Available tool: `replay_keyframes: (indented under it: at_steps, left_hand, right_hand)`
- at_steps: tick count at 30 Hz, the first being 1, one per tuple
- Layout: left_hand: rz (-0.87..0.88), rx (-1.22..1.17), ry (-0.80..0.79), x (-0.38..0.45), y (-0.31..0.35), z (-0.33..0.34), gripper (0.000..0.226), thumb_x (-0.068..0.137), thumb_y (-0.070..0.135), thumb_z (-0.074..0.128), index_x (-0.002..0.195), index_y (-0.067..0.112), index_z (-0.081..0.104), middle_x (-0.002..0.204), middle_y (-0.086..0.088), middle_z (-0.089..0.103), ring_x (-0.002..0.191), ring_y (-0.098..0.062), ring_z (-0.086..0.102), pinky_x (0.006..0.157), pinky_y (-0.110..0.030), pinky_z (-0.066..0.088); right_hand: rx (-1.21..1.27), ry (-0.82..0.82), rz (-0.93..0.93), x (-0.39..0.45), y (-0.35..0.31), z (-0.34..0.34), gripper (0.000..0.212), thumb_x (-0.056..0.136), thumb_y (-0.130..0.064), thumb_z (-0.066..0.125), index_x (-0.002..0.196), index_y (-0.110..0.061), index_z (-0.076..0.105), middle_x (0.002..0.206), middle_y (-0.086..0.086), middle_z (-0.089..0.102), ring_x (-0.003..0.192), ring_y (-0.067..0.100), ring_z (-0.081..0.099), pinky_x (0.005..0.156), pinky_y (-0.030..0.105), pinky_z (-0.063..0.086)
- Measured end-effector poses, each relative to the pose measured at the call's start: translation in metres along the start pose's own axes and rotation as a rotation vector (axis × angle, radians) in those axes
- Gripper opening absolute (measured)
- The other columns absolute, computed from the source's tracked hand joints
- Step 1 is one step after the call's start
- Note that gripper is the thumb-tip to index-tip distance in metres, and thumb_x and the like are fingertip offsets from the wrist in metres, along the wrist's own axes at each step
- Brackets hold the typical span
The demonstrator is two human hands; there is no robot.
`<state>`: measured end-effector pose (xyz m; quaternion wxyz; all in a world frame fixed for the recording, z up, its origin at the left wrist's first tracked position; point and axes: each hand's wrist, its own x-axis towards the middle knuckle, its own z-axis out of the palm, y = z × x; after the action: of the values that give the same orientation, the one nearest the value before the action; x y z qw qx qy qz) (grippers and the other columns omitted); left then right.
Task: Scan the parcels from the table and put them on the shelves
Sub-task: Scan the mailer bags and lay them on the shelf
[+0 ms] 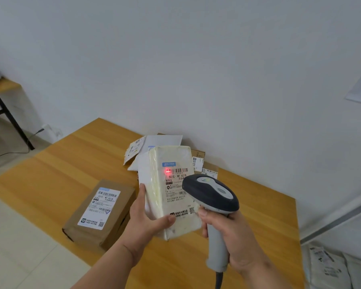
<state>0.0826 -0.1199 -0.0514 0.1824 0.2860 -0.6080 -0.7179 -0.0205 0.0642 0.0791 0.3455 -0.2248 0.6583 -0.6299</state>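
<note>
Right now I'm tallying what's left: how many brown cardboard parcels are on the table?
2: one brown box near the table's front edge, one partly buried in the pile by the wall; others may be hidden.

A parcel (171,190) is held above the tabletop (61,163) by the left hand (146,222), with the scanner (212,197) just to its right in the right hand (233,236). A box (100,211) lies to the left; a pile of parcels (154,147) is set behind, against the wall (196,59).

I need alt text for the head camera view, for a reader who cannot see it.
A person's left hand holds up a pale wrapped parcel while the right hand aims a handheld barcode scanner at its label, where a red light spot shows. A brown cardboard box and more parcels lie on the wooden table.
</note>
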Motion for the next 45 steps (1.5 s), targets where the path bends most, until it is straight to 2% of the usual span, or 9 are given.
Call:
replay_keyframes:
  at_steps: [4, 8, 13, 19, 25, 35, 38, 41, 45]
  left_hand:
    - [-0.019, -0.025, 0.012, -0.009, -0.001, 0.009, 0.127, 0.049, 0.042, 0.1, 0.13, 0.081, 0.011, 0.15, 0.007, 0.041, 0.132, -0.028, 0.05, 0.1, -0.053, 0.05]
    - [-0.026, -0.09, 0.011, -0.021, 0.005, 0.02, 0.124, 0.049, 0.039, 0.1, 0.133, 0.077, 0.016, 0.147, 0.004, 0.045, 0.126, -0.03, 0.055, 0.092, -0.051, 0.056]
    - [-0.001, -0.131, 0.014, -0.042, 0.017, 0.03, 0.11, 0.049, 0.038, 0.099, 0.124, 0.079, 0.029, 0.14, 0.0, 0.053, 0.12, -0.03, 0.06, 0.086, -0.051, 0.058]
    - [0.011, -0.154, 0.03, -0.064, 0.023, 0.028, 0.129, 0.044, 0.043, 0.099, 0.143, 0.065, 0.018, 0.138, 0.008, 0.058, 0.122, -0.025, 0.06, 0.093, -0.051, 0.055]
    - [-0.006, -0.151, 0.003, -0.095, 0.02, 0.02, 0.127, 0.046, 0.042, 0.099, 0.144, 0.064, 0.02, 0.139, 0.005, 0.055, 0.122, -0.027, 0.059, 0.091, -0.052, 0.056]
    - [0.023, -0.127, -0.035, -0.175, 0.02, 0.009, 0.125, 0.048, 0.042, 0.099, 0.143, 0.063, 0.021, 0.14, 0.007, 0.056, 0.124, -0.026, 0.058, 0.094, -0.054, 0.054]
    - [0.018, -0.112, -0.057, -0.2, 0.021, 0.014, 0.126, 0.047, 0.044, 0.098, 0.143, 0.065, 0.019, 0.14, 0.009, 0.054, 0.123, -0.025, 0.058, 0.09, -0.051, 0.057]
    - [0.007, -0.12, -0.097, -0.222, 0.023, 0.026, 0.124, 0.044, 0.042, 0.096, 0.14, 0.065, 0.022, 0.132, 0.01, 0.062, 0.118, -0.023, 0.062, 0.079, -0.04, 0.061]
    - [-0.051, -0.133, -0.216, -0.247, 0.022, 0.061, 0.114, 0.047, 0.035, 0.092, 0.133, 0.065, 0.024, 0.115, 0.012, 0.071, 0.101, -0.02, 0.072, 0.07, -0.039, 0.059]
  right_hand:
    - [0.009, -0.029, 0.009, -0.004, 0.0, -0.01, 0.029, 0.066, -0.038, 0.078, 0.081, -0.015, 0.072, 0.065, 0.01, 0.056, 0.063, 0.023, 0.053, 0.067, 0.037, 0.048]
    - [0.014, -0.039, 0.033, -0.013, -0.001, -0.023, 0.011, 0.07, -0.029, 0.074, 0.074, -0.019, 0.073, 0.065, 0.011, 0.057, 0.062, 0.023, 0.053, 0.064, 0.035, 0.047]
    - [-0.007, -0.067, 0.064, -0.028, 0.001, -0.032, 0.012, 0.068, -0.029, 0.074, 0.077, -0.021, 0.074, 0.066, 0.011, 0.057, 0.062, 0.022, 0.053, 0.065, 0.034, 0.046]
    - [-0.068, -0.054, 0.098, -0.052, 0.012, -0.031, 0.025, 0.068, -0.032, 0.076, 0.081, -0.011, 0.07, 0.065, 0.012, 0.055, 0.062, 0.023, 0.052, 0.068, 0.038, 0.045]
    - [-0.035, -0.04, 0.081, -0.089, 0.016, -0.013, 0.019, 0.064, -0.03, 0.078, 0.082, -0.025, 0.075, 0.064, 0.009, 0.056, 0.061, 0.021, 0.053, 0.065, 0.036, 0.046]
    - [-0.045, -0.043, 0.032, -0.172, 0.026, 0.01, 0.017, 0.066, -0.032, 0.075, 0.074, -0.018, 0.071, 0.062, 0.011, 0.054, 0.058, 0.022, 0.051, 0.063, 0.03, 0.045]
    - [-0.045, -0.04, 0.022, -0.198, 0.03, 0.012, 0.02, 0.062, -0.039, 0.076, 0.071, -0.021, 0.072, 0.062, 0.012, 0.053, 0.059, 0.022, 0.051, 0.067, 0.034, 0.044]
    - [-0.036, 0.014, 0.03, -0.224, 0.032, 0.006, 0.031, 0.061, -0.04, 0.077, 0.075, -0.013, 0.071, 0.064, 0.013, 0.053, 0.061, 0.022, 0.05, 0.066, 0.035, 0.044]
    - [-0.033, 0.15, 0.034, -0.264, 0.033, -0.016, 0.004, 0.074, -0.026, 0.077, 0.072, -0.022, 0.075, 0.061, 0.003, 0.058, 0.06, 0.016, 0.052, 0.063, 0.031, 0.043]
